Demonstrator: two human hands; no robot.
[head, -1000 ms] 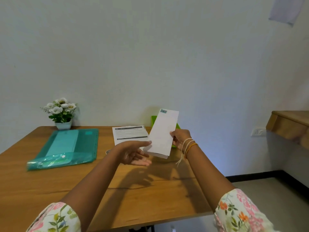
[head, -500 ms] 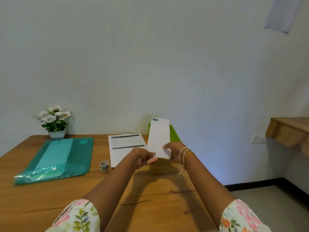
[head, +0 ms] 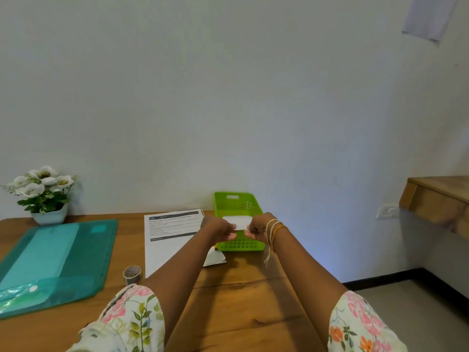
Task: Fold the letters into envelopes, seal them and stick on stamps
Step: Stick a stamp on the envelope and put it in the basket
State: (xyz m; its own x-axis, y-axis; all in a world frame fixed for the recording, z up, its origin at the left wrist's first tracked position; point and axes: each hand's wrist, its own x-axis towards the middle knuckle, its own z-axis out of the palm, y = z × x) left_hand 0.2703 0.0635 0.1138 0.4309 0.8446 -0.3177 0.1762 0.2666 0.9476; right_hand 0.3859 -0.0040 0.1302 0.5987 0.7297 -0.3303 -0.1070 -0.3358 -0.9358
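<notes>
Both hands hold a white envelope (head: 238, 222) over the green basket (head: 238, 207) at the table's far right. My left hand (head: 220, 229) pinches its near left edge and my right hand (head: 257, 228) pinches its near right edge; only a short strip of the envelope shows between them. A stack of printed letters (head: 170, 232) lies on the wooden table (head: 241, 295) just left of my left forearm. A corner of white paper (head: 215, 257) shows under my left arm in front of the basket.
A teal plastic folder (head: 55, 257) lies at the left. A small roll of tape (head: 132, 274) stands between the folder and the letters. A pot of white flowers (head: 43, 194) sits at the back left. A wooden shelf (head: 436, 199) juts out at the right.
The envelope, held upright by my right hand before, has been lowered flat over the basket. My left hand has closed onto its edge. The basket is now uncovered.
</notes>
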